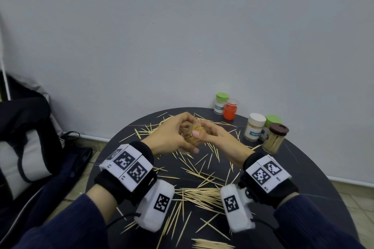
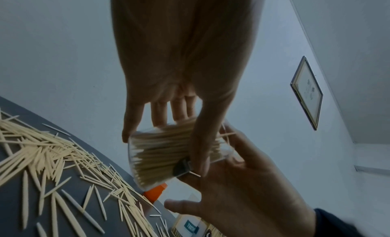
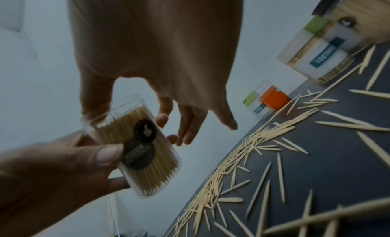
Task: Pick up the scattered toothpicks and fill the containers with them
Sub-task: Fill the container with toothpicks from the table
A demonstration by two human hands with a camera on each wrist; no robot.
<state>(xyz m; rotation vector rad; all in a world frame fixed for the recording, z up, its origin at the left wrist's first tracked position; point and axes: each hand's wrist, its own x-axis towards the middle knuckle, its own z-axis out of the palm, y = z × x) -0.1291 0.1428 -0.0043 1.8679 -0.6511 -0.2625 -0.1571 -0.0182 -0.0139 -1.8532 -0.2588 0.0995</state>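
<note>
left hand [image 1: 172, 137] grips clear jar [image 3: 135, 145], tilted above desk [image 1: 303, 168] middle so sticks slide in | right hand [image 1: 220, 137] fingers loose at mouth, tamping | loose toothpicks [image 1: 202, 194] across desk | capped jars [image 1: 255, 129] far-right edge

toothpicks [image 1: 202, 194] strewn on table [image 1: 303, 168], closed containers [image 1: 263, 129] at far right edge

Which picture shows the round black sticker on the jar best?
The right wrist view: the sticker faces the camera on the clear jar the left hand holds. The left wrist view catches only its edge; the head view hides it behind both hands.
</note>
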